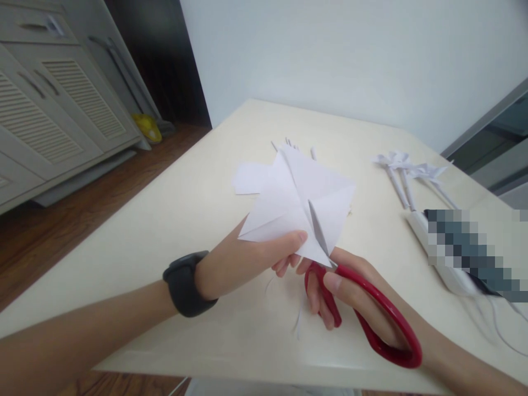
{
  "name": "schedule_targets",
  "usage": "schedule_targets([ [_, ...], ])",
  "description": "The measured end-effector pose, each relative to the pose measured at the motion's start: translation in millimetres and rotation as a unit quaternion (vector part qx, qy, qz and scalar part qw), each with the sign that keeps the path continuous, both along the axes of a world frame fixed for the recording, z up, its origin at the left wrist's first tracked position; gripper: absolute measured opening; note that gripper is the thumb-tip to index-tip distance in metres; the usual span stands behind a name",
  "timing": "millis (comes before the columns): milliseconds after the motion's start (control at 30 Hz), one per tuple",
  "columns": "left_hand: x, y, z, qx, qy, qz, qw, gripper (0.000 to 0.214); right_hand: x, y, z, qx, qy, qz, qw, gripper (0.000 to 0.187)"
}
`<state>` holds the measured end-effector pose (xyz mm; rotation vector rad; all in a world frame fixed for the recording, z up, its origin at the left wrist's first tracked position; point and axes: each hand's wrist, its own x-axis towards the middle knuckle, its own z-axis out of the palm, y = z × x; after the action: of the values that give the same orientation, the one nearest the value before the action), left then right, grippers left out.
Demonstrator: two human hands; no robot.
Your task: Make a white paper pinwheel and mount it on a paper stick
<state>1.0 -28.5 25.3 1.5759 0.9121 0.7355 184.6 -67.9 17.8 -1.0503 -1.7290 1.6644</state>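
A white paper square (276, 203) with diagonal creases is pinched in my left hand (264, 250), thumb on top and fingers beneath. My right hand (350, 286) grips red-handled scissors (396, 330), with fingers through the loops. One scissor blade lies over the paper and points along a diagonal crease from the near corner toward the middle. The other blade is mostly hidden under the sheet. Thin paper slivers (297, 324) lie on the table below my hands.
On the white table (185, 203), more white paper (249, 177) and thin sticks (291, 143) lie behind the sheet. Paper pinwheels (398, 160) on rolled stems stand at the right, near a white device (437, 258) with a blurred dark top and cables. Louvred cabinets (61, 104) are at left.
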Motion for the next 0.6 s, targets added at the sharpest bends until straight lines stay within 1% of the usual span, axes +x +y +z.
schedule_targets([
  [233,0.2,0.5,-1.3,-0.016,-0.008,-0.009,1.0,0.035,-0.1,-1.6,-4.6,-0.014,-0.016,-0.011,1.0,0.024],
  [433,-0.2,-0.4,-3.9,0.008,0.007,-0.028,1.0,0.035,-0.9,-1.1,-0.6,-0.008,0.012,-0.006,1.0,0.023],
  [600,-1.2,-1.0,-5.2,0.024,0.026,-0.027,0.999,0.04,-1.4,-0.7,-1.3,0.006,0.029,-0.005,1.0,0.024],
])
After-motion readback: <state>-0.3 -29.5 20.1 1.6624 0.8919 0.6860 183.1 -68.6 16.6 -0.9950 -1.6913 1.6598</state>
